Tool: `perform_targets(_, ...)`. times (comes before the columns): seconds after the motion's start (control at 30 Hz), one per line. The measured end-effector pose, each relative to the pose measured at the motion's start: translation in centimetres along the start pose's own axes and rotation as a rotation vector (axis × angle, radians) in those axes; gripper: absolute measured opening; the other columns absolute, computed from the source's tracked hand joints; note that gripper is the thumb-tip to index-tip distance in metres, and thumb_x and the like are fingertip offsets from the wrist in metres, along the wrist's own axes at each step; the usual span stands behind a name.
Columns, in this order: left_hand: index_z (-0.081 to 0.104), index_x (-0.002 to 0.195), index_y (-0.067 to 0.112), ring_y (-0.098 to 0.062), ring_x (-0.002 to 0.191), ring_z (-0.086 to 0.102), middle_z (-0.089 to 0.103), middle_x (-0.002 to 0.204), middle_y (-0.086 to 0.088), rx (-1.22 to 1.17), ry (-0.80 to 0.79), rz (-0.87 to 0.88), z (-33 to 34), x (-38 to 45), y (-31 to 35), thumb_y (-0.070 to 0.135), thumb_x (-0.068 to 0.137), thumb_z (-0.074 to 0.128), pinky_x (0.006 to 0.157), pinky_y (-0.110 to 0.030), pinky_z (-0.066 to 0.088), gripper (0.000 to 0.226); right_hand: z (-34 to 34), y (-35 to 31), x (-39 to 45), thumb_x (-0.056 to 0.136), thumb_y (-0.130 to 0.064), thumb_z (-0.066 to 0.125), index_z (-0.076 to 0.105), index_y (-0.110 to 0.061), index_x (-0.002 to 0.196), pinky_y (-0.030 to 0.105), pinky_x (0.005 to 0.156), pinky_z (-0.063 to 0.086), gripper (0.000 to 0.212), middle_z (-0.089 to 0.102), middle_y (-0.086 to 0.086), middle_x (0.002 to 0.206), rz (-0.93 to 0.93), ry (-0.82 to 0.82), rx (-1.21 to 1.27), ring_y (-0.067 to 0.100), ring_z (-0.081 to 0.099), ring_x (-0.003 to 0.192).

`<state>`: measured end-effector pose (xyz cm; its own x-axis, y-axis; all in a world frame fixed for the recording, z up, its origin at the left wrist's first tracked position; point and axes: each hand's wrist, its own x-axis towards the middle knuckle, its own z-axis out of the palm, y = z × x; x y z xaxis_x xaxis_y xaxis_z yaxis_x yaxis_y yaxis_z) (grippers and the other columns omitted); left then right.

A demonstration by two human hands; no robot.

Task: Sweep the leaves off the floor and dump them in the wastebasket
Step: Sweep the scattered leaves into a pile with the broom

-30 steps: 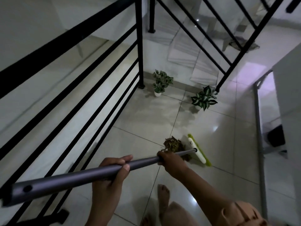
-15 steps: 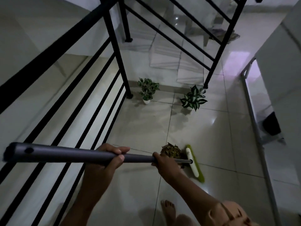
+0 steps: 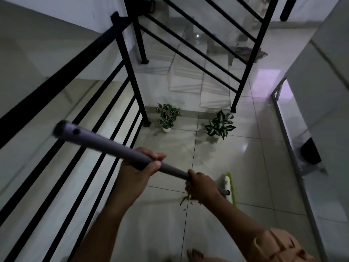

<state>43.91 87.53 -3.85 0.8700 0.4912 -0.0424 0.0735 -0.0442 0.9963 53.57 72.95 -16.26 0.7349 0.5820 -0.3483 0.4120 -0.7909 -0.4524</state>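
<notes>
Just beyond the right hand [image 3: 203, 186], low on the tiled floor [image 3: 217, 163], the broom head [image 3: 229, 188] with its green bristles stands on edge, and a small heap of dry leaves [image 3: 187, 198] lies directly under that hand on the near side of the head, partly hidden by the knuckles. Both hands hold the grey handle [image 3: 105, 144]: the left hand [image 3: 140, 167] wraps it about midway, fingers curled over the top, while the right hand clasps it lower down, close to the head. That split grip looks chosen for leverage, the upper hand steering and the lower one pressing the bristles flat so the leaves are dragged toward the bare foot [image 3: 194, 254] rather than scattered. Farther out from the hands, two potted plants [image 3: 168, 116] sit by the black railing [image 3: 130, 76]. A dark bin [image 3: 310, 154], probably the wastebasket, stands well off to the right of the right hand, so the heap has yet to get there.
</notes>
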Motion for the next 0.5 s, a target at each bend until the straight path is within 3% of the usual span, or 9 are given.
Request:
perform_targets(0.07, 0.064, 0.075, 0.026, -0.023, 0.092, 0.068, 0.072, 0.089, -0.006, 0.017, -0.031, -0.011, 0.6, 0.8, 0.2, -0.003, 0.078, 0.063, 0.081, -0.036, 0.057, 0.030, -0.6, 0.1, -0.3, 0.093, -0.023, 0.044, 0.041, -0.016, 0.118, 0.033, 0.077, 0.051, 0.026, 0.061, 0.011, 0.105, 0.037, 0.027, -0.004, 0.023, 0.061, 0.087)
perform_targets(0.17, 0.059, 0.092, 0.022, -0.004, 0.094, 0.066, 0.068, 0.098, 0.004, -0.075, -0.121, -0.008, 1.9, 1.0, 1.0, -0.003, 0.080, 0.062, 0.076, -0.015, 0.053, 0.028, -1.2, 0.2, -1.1, 0.091, -0.024, 0.049, 0.042, -0.016, 0.119, 0.030, 0.076, 0.049, 0.030, 0.062, 0.009, 0.106, 0.094, 0.088, 0.017, 0.019, 0.057, 0.083)
perform_targets(0.23, 0.054, 0.097, 0.031, -0.001, 0.096, 0.064, 0.065, 0.102, 0.010, -0.062, -0.203, -0.002, 2.4, 0.7, 1.3, 0.004, 0.078, 0.066, 0.080, -0.016, 0.051, 0.035, -1.6, 0.0, -1.9, 0.091, -0.027, 0.049, 0.042, -0.016, 0.120, 0.029, 0.073, 0.050, 0.031, 0.063, 0.009, 0.104, 0.135, 0.135, 0.026, 0.015, 0.054, 0.077)
perform_targets(0.33, 0.053, 0.101, 0.035, -0.003, 0.104, 0.060, 0.063, 0.107, 0.011, -0.014, -0.269, -0.007, 2.2, -0.1, -0.6, 0.033, 0.067, 0.075, 0.089, -0.022, 0.049, 0.041, -2.6, -0.1, -3.1, 0.091, -0.028, 0.049, 0.043, -0.014, 0.119, 0.027, 0.064, 0.050, 0.032, 0.063, 0.009, 0.097, 0.181, 0.204, 0.039, 0.015, 0.054, 0.071)
perform_targets(0.4, 0.054, 0.102, 0.037, -0.005, 0.105, 0.061, 0.066, 0.108, 0.010, -0.005, -0.282, -0.056, 1.9, -0.4, -2.6, 0.047, 0.065, 0.061, 0.087, -0.019, 0.047, 0.039, -3.5, -0.4, -4.1, 0.090, -0.027, 0.051, 0.045, -0.013, 0.117, 0.020, 0.055, 0.043, 0.031, 0.060, 0.005, 0.086, 0.201, 0.257, 0.047, 0.011, 0.049, 0.063)
perform_targets(0.47, 0.051, 0.102, 0.040, -0.010, 0.107, 0.059, 0.064, 0.115, 0.003, 0.089, -0.310, -0.124, 2.1, -0.5, -5.2, 0.030, 0.078, 0.056, 0.084, -0.016, 0.046, 0.026, -4.7, -1.0, -5.1, 0.089, -0.029, 0.052, 0.047, -0.015, 0.114, 0.022, 0.058, 0.046, 0.029, 0.060, 0.004, 0.085, 0.214, 0.297, 0.047, 0.013, 0.052, 0.064)
perform_targets(0.5, 0.048, 0.104, 0.039, -0.010, 0.108, 0.057, 0.061, 0.122, -0.001, 0.159, -0.356, -0.150, 2.4, -0.6, -6.4, 0.015, 0.084, 0.054, 0.080, -0.010, 0.045, 0.032, -5.3, -1.6, -5.6, 0.089, -0.030, 0.052, 0.047, -0.016, 0.113, 0.024, 0.060, 0.048, 0.028, 0.060, 0.003, 0.085, 0.221, 0.303, 0.051, 0.014, 0.054, 0.067)
